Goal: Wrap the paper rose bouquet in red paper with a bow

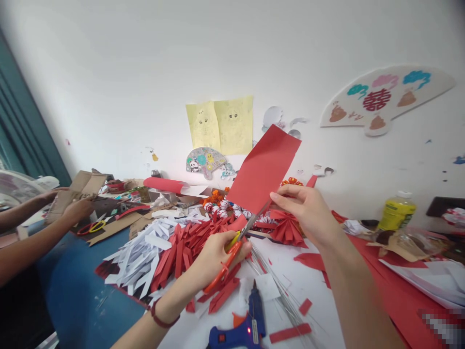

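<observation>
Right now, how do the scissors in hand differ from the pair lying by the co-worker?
Held scissors are gripped in the left hand, blades at the red sheet's lower edge; table scissors lie loose near the co-worker's hand. The held scissors' handles are partly covered; the table scissors show both loops. Both have yellow on their handles.

Your blue tabletop (87, 281) carries a cardboard strip (118, 227) and a white sheet (191, 332) bearing a blue glue gun (257, 310).
</observation>
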`<state>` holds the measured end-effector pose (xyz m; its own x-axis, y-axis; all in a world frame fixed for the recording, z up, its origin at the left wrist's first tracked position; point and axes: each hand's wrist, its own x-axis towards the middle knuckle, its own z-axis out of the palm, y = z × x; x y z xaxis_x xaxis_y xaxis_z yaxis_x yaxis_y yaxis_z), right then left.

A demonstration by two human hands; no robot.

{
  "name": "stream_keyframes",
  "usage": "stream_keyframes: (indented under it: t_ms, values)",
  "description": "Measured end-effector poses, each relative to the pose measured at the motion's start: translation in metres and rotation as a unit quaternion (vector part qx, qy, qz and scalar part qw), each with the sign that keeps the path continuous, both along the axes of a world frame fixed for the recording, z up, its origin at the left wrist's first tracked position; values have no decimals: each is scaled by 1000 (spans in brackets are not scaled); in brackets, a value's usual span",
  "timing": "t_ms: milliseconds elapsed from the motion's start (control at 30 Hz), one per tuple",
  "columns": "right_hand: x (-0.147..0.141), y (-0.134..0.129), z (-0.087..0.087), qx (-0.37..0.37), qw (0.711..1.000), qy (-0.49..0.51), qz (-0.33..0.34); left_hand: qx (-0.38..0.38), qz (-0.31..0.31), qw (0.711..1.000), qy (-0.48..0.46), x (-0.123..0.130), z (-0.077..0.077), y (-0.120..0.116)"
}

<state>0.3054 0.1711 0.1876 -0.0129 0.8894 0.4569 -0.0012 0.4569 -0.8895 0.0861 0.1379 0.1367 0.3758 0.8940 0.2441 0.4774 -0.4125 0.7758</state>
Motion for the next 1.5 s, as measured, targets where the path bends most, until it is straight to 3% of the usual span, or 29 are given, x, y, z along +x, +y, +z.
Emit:
stream_keyframes:
  t_ms: [333,1500]
  values:
    - [-1,-4,3,1,1000,6,-24,0,33,999,7,4,-4,1]
    - [-2,-7,5,-9,999,-6,-49,5,39,999,13,6,-6,2]
